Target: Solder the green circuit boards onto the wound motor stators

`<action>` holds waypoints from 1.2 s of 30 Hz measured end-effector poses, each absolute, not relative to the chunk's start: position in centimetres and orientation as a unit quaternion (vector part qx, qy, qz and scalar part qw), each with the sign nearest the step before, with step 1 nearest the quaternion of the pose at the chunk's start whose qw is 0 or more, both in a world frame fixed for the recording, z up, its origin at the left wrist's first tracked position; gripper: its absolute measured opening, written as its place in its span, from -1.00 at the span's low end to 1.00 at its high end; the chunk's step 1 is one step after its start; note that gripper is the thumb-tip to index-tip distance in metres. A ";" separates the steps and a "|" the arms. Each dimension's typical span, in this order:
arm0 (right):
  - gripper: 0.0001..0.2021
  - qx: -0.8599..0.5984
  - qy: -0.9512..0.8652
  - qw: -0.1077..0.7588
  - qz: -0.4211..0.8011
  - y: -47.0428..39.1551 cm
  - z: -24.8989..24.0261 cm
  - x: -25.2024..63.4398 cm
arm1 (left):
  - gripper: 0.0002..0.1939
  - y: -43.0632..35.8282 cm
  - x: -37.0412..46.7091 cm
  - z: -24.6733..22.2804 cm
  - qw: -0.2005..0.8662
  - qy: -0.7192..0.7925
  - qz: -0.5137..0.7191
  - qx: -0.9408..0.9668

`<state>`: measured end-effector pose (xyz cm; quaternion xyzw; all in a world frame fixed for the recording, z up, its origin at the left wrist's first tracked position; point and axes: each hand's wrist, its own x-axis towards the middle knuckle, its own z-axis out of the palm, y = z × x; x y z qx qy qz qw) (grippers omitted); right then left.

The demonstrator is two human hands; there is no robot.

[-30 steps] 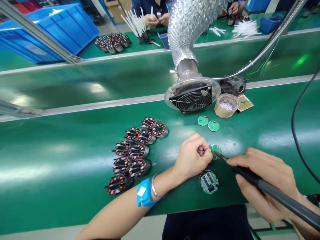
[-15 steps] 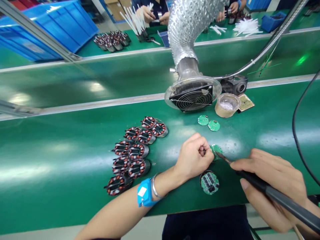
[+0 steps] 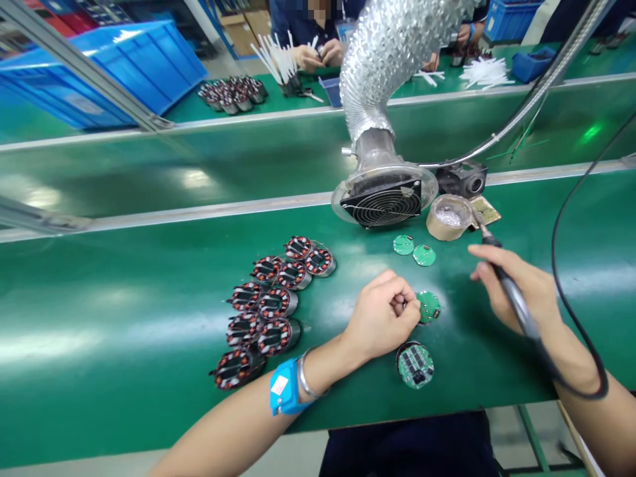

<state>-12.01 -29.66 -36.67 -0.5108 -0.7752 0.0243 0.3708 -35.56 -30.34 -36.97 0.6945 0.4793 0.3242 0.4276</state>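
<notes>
My left hand, wearing a blue wrist strap, is closed in a pinch at the left edge of a round green circuit board; its fingertips are partly hidden. My right hand grips a soldering iron, whose tip is at the small yellowish pad beside a round tub of silvery bits. Just below my left hand stands a motor stator topped with a populated circuit board. Two more green boards, one left and one right, lie beyond my left hand.
Several copper-wound stators stand in rows to the left. A fume extractor on a silver duct hangs over the bench's back. The iron's black cable loops at right. Across the divider, co-workers' hands work near blue bins.
My right hand has carried the soldering iron up and away from the held circuit board to the yellowish pad. My left hand stays at the board, which now looks tilted differently.
</notes>
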 end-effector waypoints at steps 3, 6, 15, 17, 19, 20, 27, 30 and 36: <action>-0.79 -0.383 -0.844 0.346 0.145 -31.3 -36.3 -13.1 | -0.77 -30.8 -36.4 -36.7 0.439 0.457 0.291 0.717; -0.81 -0.320 -0.869 0.318 0.205 -31.7 -36.0 -14.3 | -0.64 -31.2 -36.9 -36.8 0.427 0.438 0.274 0.742; -0.84 -0.387 -0.821 0.393 0.144 -30.8 -35.4 -17.9 | -0.84 -31.7 -36.3 -37.6 0.495 0.468 0.324 0.657; -0.82 -0.388 -0.828 0.376 0.148 -30.9 -35.6 -18.0 | -0.87 -31.8 -36.1 -37.8 0.524 0.485 0.337 0.613; -0.81 -0.375 -0.844 0.348 0.163 -31.0 -35.6 -17.6 | -0.86 -31.9 -35.9 -38.0 0.546 0.493 0.345 0.583; -0.79 -0.367 -0.853 0.329 0.174 -31.2 -35.5 -17.4 | -0.85 -31.9 -35.9 -38.0 0.552 0.493 0.345 0.576; -0.79 -0.368 -0.871 0.249 0.207 -31.8 -34.5 -16.0 | -0.85 -31.6 -36.1 -37.8 0.555 0.500 0.340 0.572; -0.78 -0.371 -0.877 0.226 0.203 -31.6 -34.2 -16.0 | -0.88 -31.6 -36.1 -37.8 0.554 0.503 0.336 0.572; -0.77 -0.370 -0.881 0.205 0.213 -31.1 -34.1 -16.2 | -0.89 -31.8 -36.3 -38.0 0.556 0.490 0.334 0.583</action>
